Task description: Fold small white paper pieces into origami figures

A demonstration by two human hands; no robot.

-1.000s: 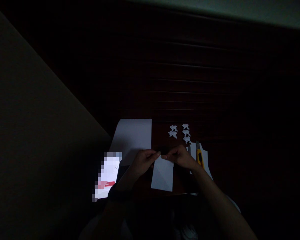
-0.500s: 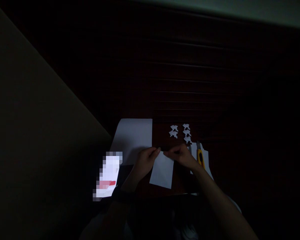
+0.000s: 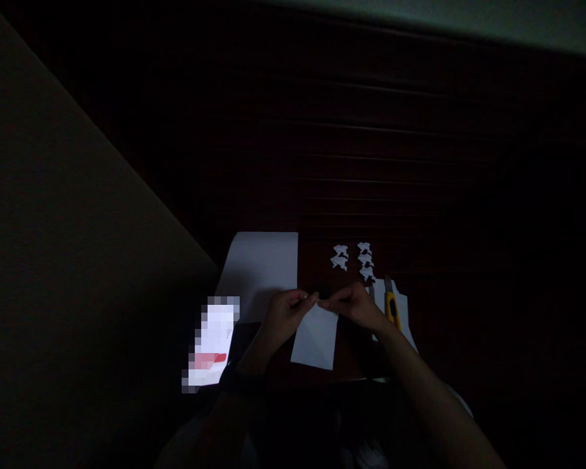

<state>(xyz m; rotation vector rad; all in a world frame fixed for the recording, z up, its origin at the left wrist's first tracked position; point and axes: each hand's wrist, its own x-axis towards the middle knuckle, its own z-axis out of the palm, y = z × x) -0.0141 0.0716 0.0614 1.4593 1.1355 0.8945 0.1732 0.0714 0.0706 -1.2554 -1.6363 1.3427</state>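
Note:
A small white sheet of paper [image 3: 315,342] lies on the dark table, its far edge between my two hands. My left hand [image 3: 286,316] is closed, thumb and fingers pinching the paper's far end. Close beside it, my right hand [image 3: 356,307] pinches the same end from the right. The fingertips of both hands almost meet, and a faint crease shows on the sheet. Beyond my right hand lie several small folded white paper figures [image 3: 366,258] in two columns. The dim light hides the detail at my fingertips.
A large white sheet [image 3: 266,260] lies at the back left. A bright, pixelated screen [image 3: 212,342] stands left of my left forearm. At the right, a yellow utility knife [image 3: 392,309] rests on more white paper [image 3: 404,319]. A pale wall [image 3: 78,215] slants along the left.
My fingertips have drawn closer together at the paper's far edge. The small sheet has shifted slightly toward me, and a crease has become visible on it.

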